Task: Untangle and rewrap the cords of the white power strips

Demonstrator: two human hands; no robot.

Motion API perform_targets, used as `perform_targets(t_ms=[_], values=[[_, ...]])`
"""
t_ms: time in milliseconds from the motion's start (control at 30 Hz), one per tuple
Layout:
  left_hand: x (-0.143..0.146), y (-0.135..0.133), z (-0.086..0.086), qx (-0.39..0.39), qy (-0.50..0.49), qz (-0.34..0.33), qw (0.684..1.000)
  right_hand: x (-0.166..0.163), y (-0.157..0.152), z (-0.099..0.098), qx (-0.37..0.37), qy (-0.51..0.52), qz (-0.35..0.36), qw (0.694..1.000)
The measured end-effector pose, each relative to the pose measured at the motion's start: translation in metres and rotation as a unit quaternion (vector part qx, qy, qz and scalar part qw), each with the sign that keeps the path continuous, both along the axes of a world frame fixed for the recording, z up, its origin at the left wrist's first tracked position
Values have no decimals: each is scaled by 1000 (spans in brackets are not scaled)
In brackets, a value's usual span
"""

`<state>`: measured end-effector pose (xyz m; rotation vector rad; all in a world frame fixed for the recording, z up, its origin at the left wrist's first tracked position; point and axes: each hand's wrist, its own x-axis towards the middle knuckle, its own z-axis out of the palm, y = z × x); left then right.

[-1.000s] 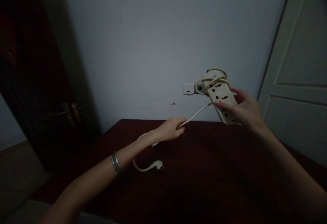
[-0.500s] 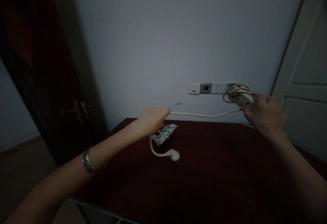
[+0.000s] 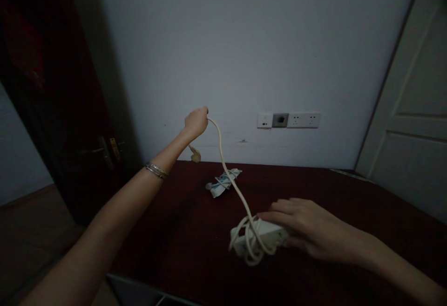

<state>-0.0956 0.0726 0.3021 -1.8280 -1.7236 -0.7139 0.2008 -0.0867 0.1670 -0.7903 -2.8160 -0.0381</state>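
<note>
My left hand [image 3: 196, 121] is raised in front of the wall, closed on the cream cable [image 3: 228, 175] of a power strip. The plug [image 3: 194, 156] dangles just under that hand. From the hand the cable runs down and right to the cream power strip [image 3: 260, 240], which lies on the dark red table [image 3: 181, 231] with cable loops around its near end. My right hand [image 3: 304, 227] lies on the strip's right part, fingers curved over it. A silver bracelet [image 3: 156, 171] sits on my left wrist.
A second coiled cable bundle with blue markings [image 3: 223, 182] lies on the table nearer the wall. White wall sockets [image 3: 289, 120] sit above the table's far edge. A dark wooden door with a handle [image 3: 104, 150] stands at left, a pale door [image 3: 412, 124] at right.
My right hand has brought the power strip down from near the wall sockets onto the table. My left hand has risen, pulling the cable upward, and the plug has lifted off the table.
</note>
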Motion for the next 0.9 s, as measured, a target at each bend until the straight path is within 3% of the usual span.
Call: perform_targets(t_ms=[100, 200, 333, 400, 500, 567, 633, 733, 800, 900], values=[[12, 13, -26, -40, 46, 43, 997, -8, -15, 14, -90, 88, 51, 991], [28, 16, -57, -78, 107, 9, 991, 0, -10, 23, -139, 229, 14, 963], [50, 5, -91, -124, 158, -81, 976, 22, 12, 39, -102, 466, -100, 873], [60, -6, -101, -128, 188, -134, 964, 31, 26, 48, -50, 521, -161, 836], [76, -28, -110, -99, 232, -219, 943, 41, 51, 52, 14, 536, -262, 803], [87, -44, -114, -80, 255, -263, 927, 44, 66, 43, 16, 537, -314, 783], [95, -57, -119, -80, 288, -306, 904, 44, 76, 29, -58, 553, -336, 760], [103, -65, -129, -115, 314, -335, 881, 43, 81, 11, -192, 592, -307, 720], [101, -61, -132, -139, 281, -328, 891, 42, 77, 6, -223, 596, -298, 712], [92, -48, -123, -164, 187, -335, 909, 42, 71, 8, -213, 564, -327, 727]])
